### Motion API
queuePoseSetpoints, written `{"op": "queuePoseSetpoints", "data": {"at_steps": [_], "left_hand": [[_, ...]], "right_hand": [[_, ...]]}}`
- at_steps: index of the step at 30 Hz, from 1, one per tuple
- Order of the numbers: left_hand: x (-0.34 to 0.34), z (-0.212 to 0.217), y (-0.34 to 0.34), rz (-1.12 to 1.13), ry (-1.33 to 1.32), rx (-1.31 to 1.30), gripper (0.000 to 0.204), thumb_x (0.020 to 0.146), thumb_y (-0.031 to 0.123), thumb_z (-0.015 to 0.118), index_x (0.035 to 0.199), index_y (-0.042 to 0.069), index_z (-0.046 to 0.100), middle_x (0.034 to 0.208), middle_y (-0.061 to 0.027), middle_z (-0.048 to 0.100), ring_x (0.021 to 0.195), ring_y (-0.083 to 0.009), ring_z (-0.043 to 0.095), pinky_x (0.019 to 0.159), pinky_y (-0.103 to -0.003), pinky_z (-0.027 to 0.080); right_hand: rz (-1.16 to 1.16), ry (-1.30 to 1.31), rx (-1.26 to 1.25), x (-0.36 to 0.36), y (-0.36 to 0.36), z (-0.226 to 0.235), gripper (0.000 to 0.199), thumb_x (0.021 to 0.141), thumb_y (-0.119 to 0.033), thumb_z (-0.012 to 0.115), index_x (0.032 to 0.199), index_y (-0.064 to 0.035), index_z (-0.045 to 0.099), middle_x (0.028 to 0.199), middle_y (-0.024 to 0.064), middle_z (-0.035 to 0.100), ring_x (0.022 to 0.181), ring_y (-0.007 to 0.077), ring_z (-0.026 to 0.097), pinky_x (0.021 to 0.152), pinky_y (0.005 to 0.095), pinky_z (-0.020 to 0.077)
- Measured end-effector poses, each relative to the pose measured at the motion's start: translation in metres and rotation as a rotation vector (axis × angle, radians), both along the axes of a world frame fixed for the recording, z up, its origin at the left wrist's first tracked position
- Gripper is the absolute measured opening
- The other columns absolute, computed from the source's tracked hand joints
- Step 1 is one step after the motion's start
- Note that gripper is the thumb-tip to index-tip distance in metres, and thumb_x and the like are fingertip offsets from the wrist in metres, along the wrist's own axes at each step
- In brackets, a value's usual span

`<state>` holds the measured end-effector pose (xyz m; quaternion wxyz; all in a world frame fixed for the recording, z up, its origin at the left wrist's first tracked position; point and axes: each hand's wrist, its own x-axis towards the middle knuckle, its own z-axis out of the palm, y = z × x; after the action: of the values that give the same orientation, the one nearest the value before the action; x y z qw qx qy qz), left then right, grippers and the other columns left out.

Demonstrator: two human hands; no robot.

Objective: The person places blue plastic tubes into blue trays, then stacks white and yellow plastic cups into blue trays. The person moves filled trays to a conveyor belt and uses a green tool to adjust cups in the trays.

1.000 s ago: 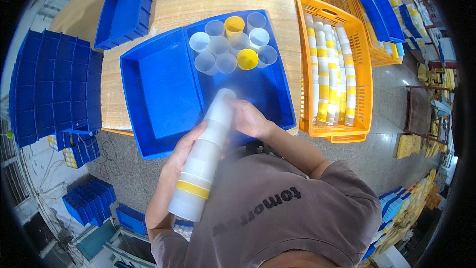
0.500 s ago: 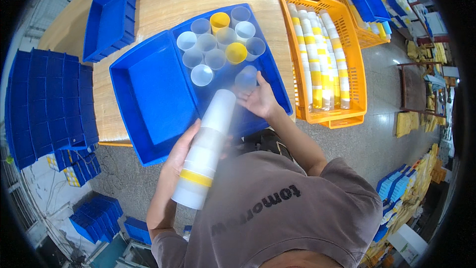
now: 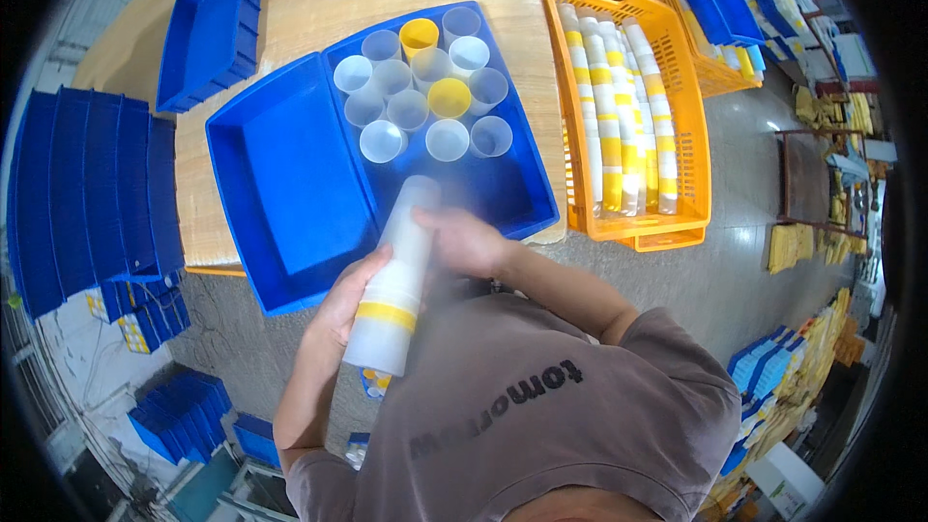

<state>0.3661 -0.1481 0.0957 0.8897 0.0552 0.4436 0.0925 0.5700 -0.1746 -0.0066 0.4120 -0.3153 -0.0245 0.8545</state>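
A long stack of nested plastic cups (image 3: pixel 391 275), mostly translucent white with one yellow band, slants up in front of my chest. My left hand (image 3: pixel 350 298) is closed around its lower half. At the stack's upper end my right hand (image 3: pixel 469 242) is closed on it, thumb over the side; its fingers are partly hidden and blurred. Beyond the hands, a blue tray (image 3: pixel 522 198) holds several upright translucent cups (image 3: pixel 447 139) and two yellow cups (image 3: pixel 449 98) in rows at its far end. Its near part is bare blue.
Left of it lies another blue tray (image 3: pixel 300 184) with nothing in it, on the wooden table (image 3: pixel 319 10). Right of the table, a yellow crate (image 3: pixel 694 135) holds several long cup stacks (image 3: pixel 609 126). Blue bins (image 3: pixel 87 193) are piled at the left.
The cup my right hand had over the tray now stands in the front row. That hand has come back to the upper end of the stack. My view has shifted slightly.
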Motion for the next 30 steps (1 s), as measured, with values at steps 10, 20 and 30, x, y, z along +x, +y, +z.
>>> {"op": "queuePoseSetpoints", "data": {"at_steps": [10,20,30], "left_hand": [[0.004,0.012,-0.045,0.154,0.034,0.0,0.061,0.101,0.048,0.048,0.138,-0.001,0.044,0.111,-0.0233,0.064,0.086,-0.0305,0.07,0.07,-0.041,0.062],[0.016,0.015,-0.093,0.292,0.106,0.098,0.066,0.1,0.048,0.05,0.138,-0.005,0.041,0.112,-0.0252,0.064,0.091,-0.0305,0.07,0.072,-0.039,0.063],[0.017,0.002,-0.113,0.123,0.166,0.274,0.068,0.097,0.046,0.056,0.141,-0.004,0.041,0.121,-0.0225,0.063,0.101,-0.0298,0.068,0.082,-0.039,0.06]], "right_hand": [[0.173,-0.037,0.036,0.002,-0.006,0.011,0.055,0.098,-0.048,0.057,0.132,-0.0057,0.047,0.125,0.015,0.059,0.116,0.029,0.058,0.103,0.0512,0.0418],[0.348,0.077,-0.04,0.0,-0.02,0.012,0.056,0.099,-0.049,0.053,0.134,-0.0057,0.046,0.126,0.0134,0.058,0.117,0.0253,0.054,0.098,0.0461,0.0414],[0.054,0.106,-0.027,0.011,-0.043,-0.003,0.035,0.1,-0.033,0.057,0.118,-0.003,0.055,0.108,0.0098,0.062,0.102,0.0227,0.06,0.096,0.0412,0.0457]]}}
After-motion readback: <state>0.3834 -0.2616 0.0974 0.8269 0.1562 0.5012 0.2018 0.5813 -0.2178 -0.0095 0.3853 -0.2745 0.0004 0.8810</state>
